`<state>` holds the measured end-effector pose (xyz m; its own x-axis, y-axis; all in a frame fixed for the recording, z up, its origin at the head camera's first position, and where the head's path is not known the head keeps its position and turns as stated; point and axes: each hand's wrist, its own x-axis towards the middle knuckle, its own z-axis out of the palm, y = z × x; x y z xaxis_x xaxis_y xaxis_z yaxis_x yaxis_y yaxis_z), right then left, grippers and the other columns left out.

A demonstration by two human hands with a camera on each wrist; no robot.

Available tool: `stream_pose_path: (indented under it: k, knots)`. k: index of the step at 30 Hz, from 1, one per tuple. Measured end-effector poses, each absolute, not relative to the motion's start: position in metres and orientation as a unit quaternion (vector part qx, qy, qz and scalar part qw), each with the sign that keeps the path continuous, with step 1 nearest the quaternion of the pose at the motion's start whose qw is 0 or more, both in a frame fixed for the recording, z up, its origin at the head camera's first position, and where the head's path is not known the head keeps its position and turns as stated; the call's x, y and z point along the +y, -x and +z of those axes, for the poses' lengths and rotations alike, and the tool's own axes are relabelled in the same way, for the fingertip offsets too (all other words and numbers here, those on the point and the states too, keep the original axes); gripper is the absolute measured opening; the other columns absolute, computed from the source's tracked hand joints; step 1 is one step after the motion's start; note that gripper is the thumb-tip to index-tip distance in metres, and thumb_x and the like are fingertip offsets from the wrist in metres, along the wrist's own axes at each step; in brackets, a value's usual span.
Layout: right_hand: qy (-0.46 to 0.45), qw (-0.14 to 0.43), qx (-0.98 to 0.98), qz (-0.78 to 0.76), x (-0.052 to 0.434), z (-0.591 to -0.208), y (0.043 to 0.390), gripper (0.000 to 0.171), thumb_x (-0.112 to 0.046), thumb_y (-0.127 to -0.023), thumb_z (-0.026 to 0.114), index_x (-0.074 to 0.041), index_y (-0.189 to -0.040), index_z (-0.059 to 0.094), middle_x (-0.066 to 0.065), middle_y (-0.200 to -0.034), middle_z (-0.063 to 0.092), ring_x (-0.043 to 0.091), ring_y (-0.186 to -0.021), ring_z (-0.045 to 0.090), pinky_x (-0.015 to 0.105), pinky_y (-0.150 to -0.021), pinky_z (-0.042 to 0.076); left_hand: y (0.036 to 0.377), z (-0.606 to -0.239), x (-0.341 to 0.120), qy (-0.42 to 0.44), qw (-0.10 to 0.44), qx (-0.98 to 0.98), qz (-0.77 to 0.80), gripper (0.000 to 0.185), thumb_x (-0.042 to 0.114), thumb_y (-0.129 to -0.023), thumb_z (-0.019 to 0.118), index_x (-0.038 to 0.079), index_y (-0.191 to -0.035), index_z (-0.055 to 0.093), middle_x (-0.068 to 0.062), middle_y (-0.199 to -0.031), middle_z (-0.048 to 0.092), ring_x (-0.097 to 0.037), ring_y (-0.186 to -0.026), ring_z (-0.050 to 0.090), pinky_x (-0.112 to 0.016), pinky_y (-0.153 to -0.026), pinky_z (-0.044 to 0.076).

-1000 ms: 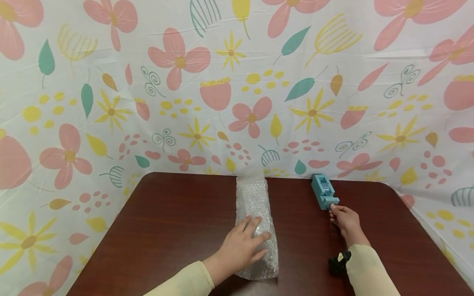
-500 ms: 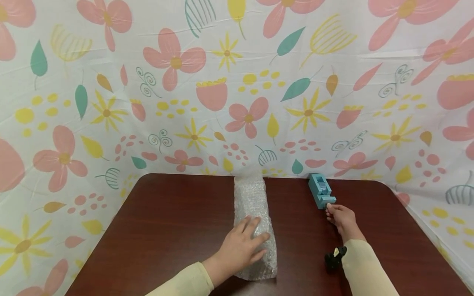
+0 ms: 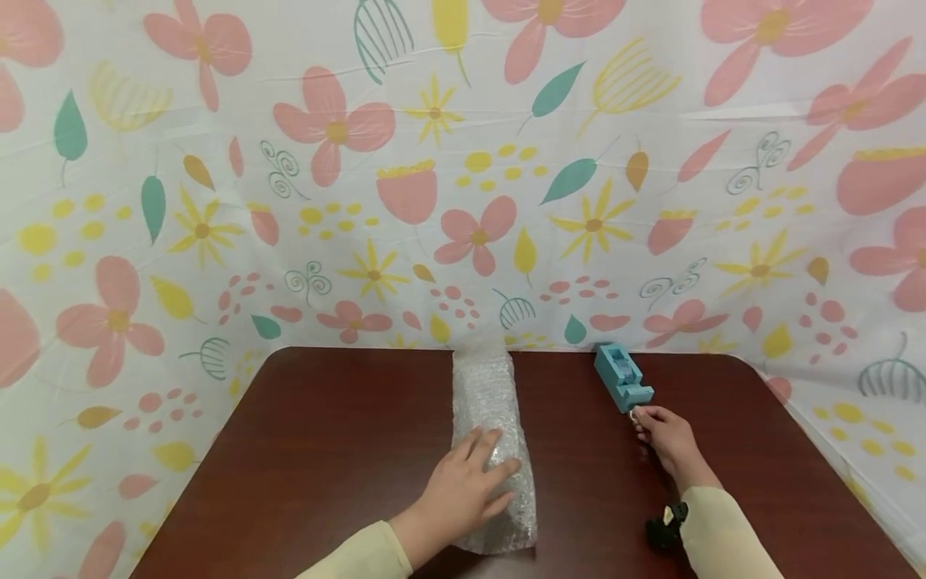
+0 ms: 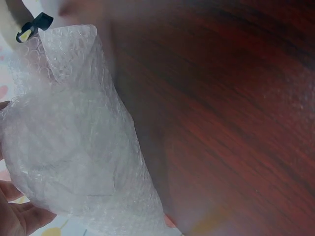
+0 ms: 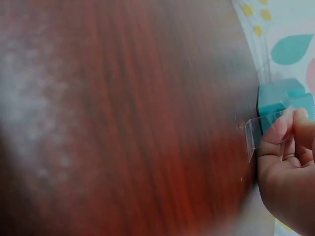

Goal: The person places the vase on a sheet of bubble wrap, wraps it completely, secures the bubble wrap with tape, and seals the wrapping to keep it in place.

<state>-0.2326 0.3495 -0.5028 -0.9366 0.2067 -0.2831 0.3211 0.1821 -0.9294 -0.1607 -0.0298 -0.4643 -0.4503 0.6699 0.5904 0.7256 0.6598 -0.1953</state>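
Note:
A long bundle wrapped in bubble wrap (image 3: 490, 434) (image 4: 74, 147) lies lengthwise on the dark wooden table (image 3: 333, 450). My left hand (image 3: 463, 486) rests flat on its near half with fingers spread. A teal tape dispenser (image 3: 621, 375) (image 5: 283, 101) stands at the back right of the table. My right hand (image 3: 661, 430) is just in front of the dispenser and pinches a strip of clear tape (image 5: 263, 132) between thumb and fingers. The strip still runs to the dispenser's front.
A flowered cloth (image 3: 463, 177) covers the wall behind and drapes down around the table's sides. A small black wrist camera mount (image 3: 665, 527) shows on my right sleeve. Bare tabletop (image 5: 123, 123) lies to the left of the bundle and between bundle and dispenser.
My right hand has drawn back slightly from the dispenser, pulling the clear tape out. My left hand has stayed on the bubble wrap. The view has tilted a little.

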Motion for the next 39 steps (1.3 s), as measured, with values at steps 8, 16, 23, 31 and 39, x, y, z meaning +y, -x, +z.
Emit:
stream_pose_path:
  k: [8, 16, 23, 31, 39]
  knots:
    - [-0.142, 0.066, 0.741, -0.653, 0.35, -0.5, 0.228, 0.024, -0.021, -0.109, 0.047, -0.022, -0.096, 0.068, -0.015, -0.084, 0.06, 0.002, -0.08, 0.055, 0.018, -0.073, 0.053, 0.16, -0.462, -0.029, 0.411, 0.33, -0.849, -0.039, 0.038, 0.051, -0.086, 0.078, 0.03, -0.117, 0.07, -0.013, -0.132, 0.064, -0.033, -0.114, 0.071, -0.034, -0.083, 0.064]
    - [-0.104, 0.0, 0.681, -0.725, 0.338, -0.486, 0.224, 0.023, -0.025, -0.106, 0.053, -0.03, -0.09, 0.068, -0.016, -0.081, 0.061, 0.001, -0.078, 0.057, 0.016, -0.073, 0.052, 0.162, -0.463, -0.029, 0.413, 0.329, -0.848, -0.038, 0.039, 0.051, -0.087, 0.078, 0.03, -0.118, 0.069, -0.013, -0.132, 0.063, -0.033, -0.114, 0.071, -0.033, -0.085, 0.064]
    - [-0.09, -0.026, 0.648, -0.756, 0.314, -0.441, 0.224, 0.019, -0.029, -0.103, 0.059, -0.031, -0.09, 0.072, -0.016, -0.082, 0.063, 0.001, -0.08, 0.059, 0.017, -0.072, 0.053, 0.163, -0.463, -0.03, 0.41, 0.339, -0.846, -0.034, 0.038, 0.051, -0.086, 0.078, 0.03, -0.117, 0.07, -0.013, -0.132, 0.064, -0.033, -0.115, 0.071, -0.034, -0.085, 0.064]
    - [-0.06, 0.024, 0.705, -0.707, 0.281, -0.403, 0.22, 0.023, -0.031, -0.106, 0.056, -0.034, -0.087, 0.069, -0.017, -0.082, 0.062, 0.0, -0.078, 0.057, 0.017, -0.069, 0.053, 0.162, -0.463, -0.03, 0.408, 0.339, -0.847, -0.035, 0.038, 0.051, -0.086, 0.078, 0.031, -0.118, 0.07, -0.012, -0.132, 0.064, -0.033, -0.115, 0.07, -0.034, -0.085, 0.064]
    - [-0.001, 0.048, 0.758, -0.65, 0.261, -0.379, 0.217, 0.02, -0.031, -0.107, 0.053, -0.03, -0.093, 0.066, -0.014, -0.085, 0.058, 0.005, -0.076, 0.053, 0.023, -0.065, 0.049, 0.163, -0.463, -0.029, 0.414, 0.346, -0.841, -0.033, 0.038, 0.052, -0.086, 0.078, 0.03, -0.116, 0.071, -0.013, -0.131, 0.065, -0.034, -0.112, 0.072, -0.036, -0.085, 0.064]
